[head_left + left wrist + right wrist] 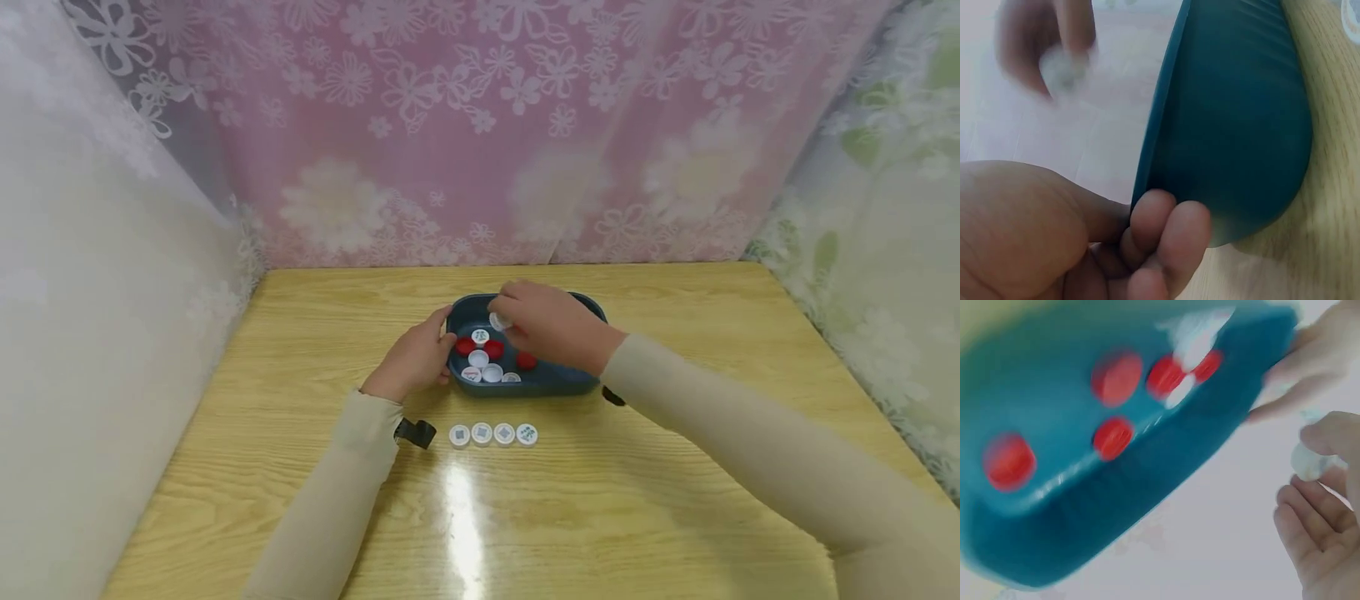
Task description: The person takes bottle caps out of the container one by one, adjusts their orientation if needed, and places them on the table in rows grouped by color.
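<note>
My left hand grips the left end of a dark teal basin, its thumb at the rim and its fingers against the outer wall, as the left wrist view shows closely. Above the basin's left half, my right hand pinches a white bottle cap between thumb and fingers; the right wrist view shows this cap too. Inside the basin lie several red caps and several white caps, some with printed tops. My right forearm and hand hide part of the basin's right side.
On the wooden table, several white printed caps stand in a short row in front of the basin. A pink floral curtain hangs behind the table, with pale cloth at the left side.
</note>
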The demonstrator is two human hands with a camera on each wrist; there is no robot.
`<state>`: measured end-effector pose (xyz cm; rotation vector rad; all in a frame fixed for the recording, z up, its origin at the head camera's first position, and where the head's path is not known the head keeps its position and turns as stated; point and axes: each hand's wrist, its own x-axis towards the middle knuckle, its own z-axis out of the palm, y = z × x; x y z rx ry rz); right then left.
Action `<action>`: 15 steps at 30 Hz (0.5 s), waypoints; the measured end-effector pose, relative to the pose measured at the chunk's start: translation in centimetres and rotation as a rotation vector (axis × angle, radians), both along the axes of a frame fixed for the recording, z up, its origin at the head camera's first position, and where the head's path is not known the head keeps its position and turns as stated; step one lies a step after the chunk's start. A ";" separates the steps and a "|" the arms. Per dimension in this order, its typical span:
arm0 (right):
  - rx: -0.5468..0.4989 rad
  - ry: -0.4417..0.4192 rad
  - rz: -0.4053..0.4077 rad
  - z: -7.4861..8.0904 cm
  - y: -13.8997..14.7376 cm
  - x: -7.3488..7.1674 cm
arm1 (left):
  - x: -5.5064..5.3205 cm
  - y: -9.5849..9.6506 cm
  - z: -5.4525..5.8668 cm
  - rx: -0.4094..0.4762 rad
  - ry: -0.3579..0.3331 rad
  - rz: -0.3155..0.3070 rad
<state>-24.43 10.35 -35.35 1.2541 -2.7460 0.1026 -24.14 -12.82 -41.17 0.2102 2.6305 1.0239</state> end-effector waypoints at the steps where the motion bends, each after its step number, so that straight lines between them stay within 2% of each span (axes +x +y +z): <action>1: -0.070 0.007 0.012 0.1 0.8 1.4 | 0.0 0.0 0.0 0.003 -0.002 -0.001; 4: -0.203 0.051 0.066 -0.6 3.2 5.4 | -0.1 0.0 -0.1 0.019 -0.009 -0.001; 8: -0.216 0.054 0.077 -3.6 5.8 9.4 | -0.2 -0.1 -0.2 0.040 -0.006 0.002; 11: -0.166 -0.023 0.030 -6.4 6.6 10.8 | -0.2 -0.2 -0.2 0.033 0.012 0.003; 15: -0.118 -0.099 -0.032 -9.0 7.0 11.1 | -0.1 -0.2 -0.2 0.021 0.027 -0.001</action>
